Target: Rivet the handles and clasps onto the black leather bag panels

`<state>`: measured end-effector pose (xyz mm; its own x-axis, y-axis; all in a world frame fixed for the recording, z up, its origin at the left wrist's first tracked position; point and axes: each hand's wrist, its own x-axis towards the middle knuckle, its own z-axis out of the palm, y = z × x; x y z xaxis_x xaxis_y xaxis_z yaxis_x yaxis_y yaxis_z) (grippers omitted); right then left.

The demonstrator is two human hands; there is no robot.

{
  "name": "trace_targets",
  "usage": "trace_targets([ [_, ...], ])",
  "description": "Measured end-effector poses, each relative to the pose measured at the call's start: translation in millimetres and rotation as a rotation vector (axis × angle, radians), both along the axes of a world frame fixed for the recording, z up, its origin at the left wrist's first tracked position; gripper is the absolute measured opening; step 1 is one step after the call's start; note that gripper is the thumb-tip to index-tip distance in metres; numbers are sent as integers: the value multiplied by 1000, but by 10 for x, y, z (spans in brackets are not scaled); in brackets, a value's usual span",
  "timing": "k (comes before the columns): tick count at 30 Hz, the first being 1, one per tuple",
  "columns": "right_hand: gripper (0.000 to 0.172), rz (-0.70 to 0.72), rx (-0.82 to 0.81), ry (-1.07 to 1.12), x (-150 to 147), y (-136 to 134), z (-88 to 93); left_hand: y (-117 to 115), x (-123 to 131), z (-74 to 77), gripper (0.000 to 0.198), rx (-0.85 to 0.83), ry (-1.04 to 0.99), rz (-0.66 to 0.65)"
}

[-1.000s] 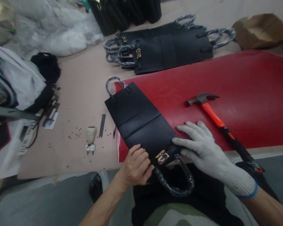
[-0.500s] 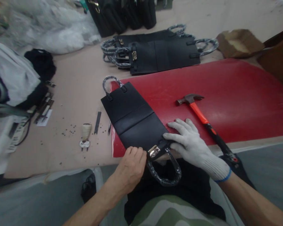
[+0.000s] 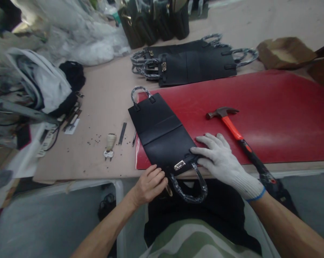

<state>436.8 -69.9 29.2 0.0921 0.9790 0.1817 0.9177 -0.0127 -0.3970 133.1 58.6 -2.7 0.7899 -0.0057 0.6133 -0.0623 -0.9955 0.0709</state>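
A flat black handbag piece (image 3: 164,129) lies slantwise over the left end of the red mat (image 3: 272,118), with a plastic-wrapped handle at each end. Its shiny metal lock plate (image 3: 179,165) faces up near the front handle (image 3: 190,197). My bare left hand (image 3: 151,183) is closed at the near left corner of the bag piece; what lies under its fingers is partly hidden. A small gold-coloured metal part (image 3: 168,190) shows just beside those fingertips. My right hand (image 3: 221,161), in a white knit glove, has spread fingers, some touching the bag piece's right edge.
A claw hammer (image 3: 233,130) lies right of the bag piece. To its left are an awl-like two-pronged tool (image 3: 109,147), a dark metal strip (image 3: 122,133) and scattered bits. Behind are stacked bag pieces (image 3: 196,64), upright black bags (image 3: 156,21) and a brown paper tray (image 3: 287,53).
The view has shifted, so the table appears farther right. My left hand has moved slightly off the lock, and the gold-coloured metal part now shows beside its fingers. My right hand stays by the bag's edge.
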Motion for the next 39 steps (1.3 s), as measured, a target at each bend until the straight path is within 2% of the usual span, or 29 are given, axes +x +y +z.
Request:
trace_targets([
  [4,32,1,-6,-11,3,2,0,-185,27,-128,25,1,-114,216],
  [8,31,5,-2,-21,9,5,-6,-219,71,-132,28,-17,-172,292],
  [13,32,-17,36,-16,12,21,-37,-44,148,-87,33,-40,-197,313],
  [17,31,-35,45,-22,3,28,-46,20,179,-79,26,-13,-198,278],
  [26,32,-34,30,-7,-13,21,-38,28,136,-191,34,34,-170,252],
  [34,56,80,-94,34,-72,70,130,-15,93,-220,32,68,-110,252],
  [39,57,81,-131,104,-80,134,217,-24,112,-189,30,115,-103,275],
])
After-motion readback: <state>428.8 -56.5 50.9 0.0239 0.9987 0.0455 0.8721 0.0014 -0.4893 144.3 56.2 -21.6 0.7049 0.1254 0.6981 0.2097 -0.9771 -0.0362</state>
